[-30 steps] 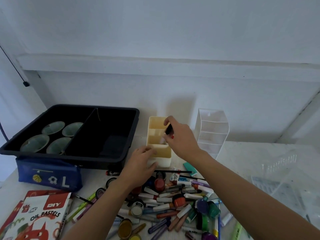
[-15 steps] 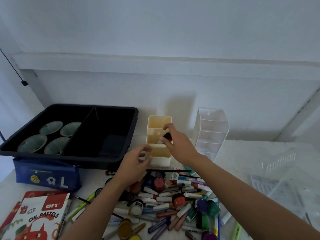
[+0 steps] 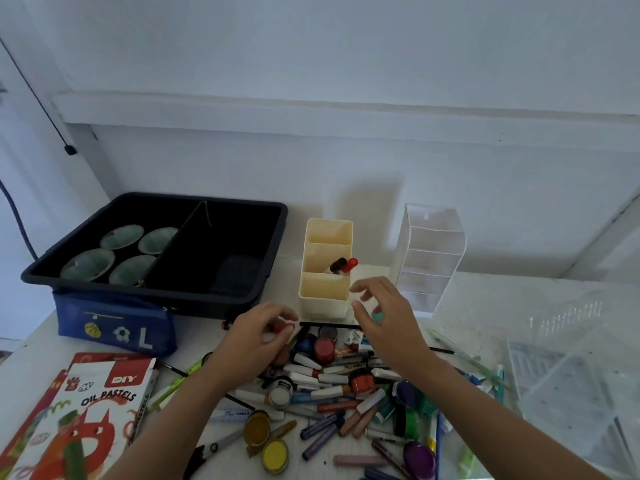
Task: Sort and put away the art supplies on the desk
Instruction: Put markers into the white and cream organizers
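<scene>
Markers in organizer beyond right hand; left hand possibly gripping.

A: Upper left, the black tray: smooth plastic, slight sheen. Centre, cream pen holder, matt plastic!

B: And the blue pouch, cloth. Lower left, pastel box, glossy card.

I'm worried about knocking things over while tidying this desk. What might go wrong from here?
1. The right hand hovers open, close beside the tall, narrow cream organizer. A bump might tip it and spill the two markers leaning in its middle compartment.
2. Round paint pots lie loose in the pile where the left hand reaches. Stirring it may set one rolling.
</scene>
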